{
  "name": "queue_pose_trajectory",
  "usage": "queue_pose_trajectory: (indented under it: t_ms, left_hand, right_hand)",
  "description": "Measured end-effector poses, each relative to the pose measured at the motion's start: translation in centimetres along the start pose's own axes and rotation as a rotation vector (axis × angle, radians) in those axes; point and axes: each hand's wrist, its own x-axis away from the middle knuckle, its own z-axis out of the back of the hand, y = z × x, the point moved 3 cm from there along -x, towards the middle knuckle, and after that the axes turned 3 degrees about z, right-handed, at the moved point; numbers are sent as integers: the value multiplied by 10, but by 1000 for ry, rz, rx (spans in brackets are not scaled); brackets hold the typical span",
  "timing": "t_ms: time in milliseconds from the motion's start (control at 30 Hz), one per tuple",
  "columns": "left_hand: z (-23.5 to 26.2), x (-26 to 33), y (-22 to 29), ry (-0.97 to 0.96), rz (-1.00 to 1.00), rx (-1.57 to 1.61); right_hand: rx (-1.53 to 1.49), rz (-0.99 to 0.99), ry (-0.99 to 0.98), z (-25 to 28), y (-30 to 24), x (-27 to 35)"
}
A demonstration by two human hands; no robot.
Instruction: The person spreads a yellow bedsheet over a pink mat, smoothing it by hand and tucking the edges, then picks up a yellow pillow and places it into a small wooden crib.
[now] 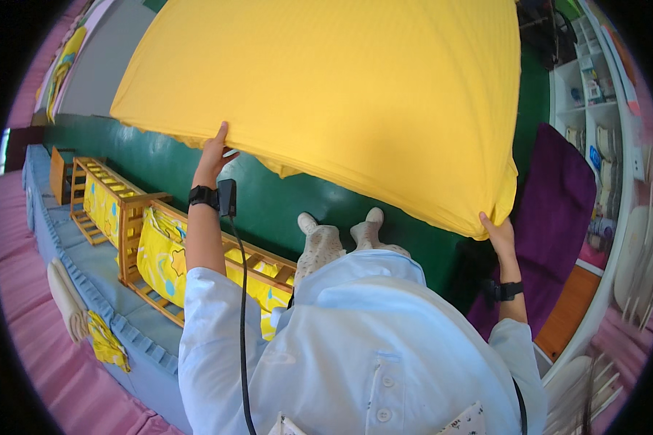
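Note:
A wide yellow fitted sheet (326, 94) stretches over a flat, mattress-like shape in front of me, its near edge gathered and hanging a little. My left hand (214, 151) is closed on that near edge, left of the middle, with one digit on top and others partly visible below. At the near right corner my right hand (499, 233) pinches the bunched sheet, thumb on top and the other fingers mostly hidden. Whatever the sheet covers cannot be seen.
Wooden slatted bed frames (134, 217) with yellow patterned bedding (161, 254) stand at the left, beside a light blue covered surface (91, 264). A purple cloth (551, 210) lies to the right, before white shelves (591, 94). Dark green floor (268, 210) shows around my feet.

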Motion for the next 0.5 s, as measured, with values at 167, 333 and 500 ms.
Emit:
queue_pose_trajectory:
  t_ms: [167,333,500]
  left_hand:
    - [35,-18,1,233,-161,-168]
    - [132,-40,22,705,-636,-451]
    - [197,-57,59,462,-759,-669]
  right_hand:
    - [376,503,405,-14,-63,16]
    - [453,760,368,-76,-155,34]
    - [427,867,304,-144,-232,46]
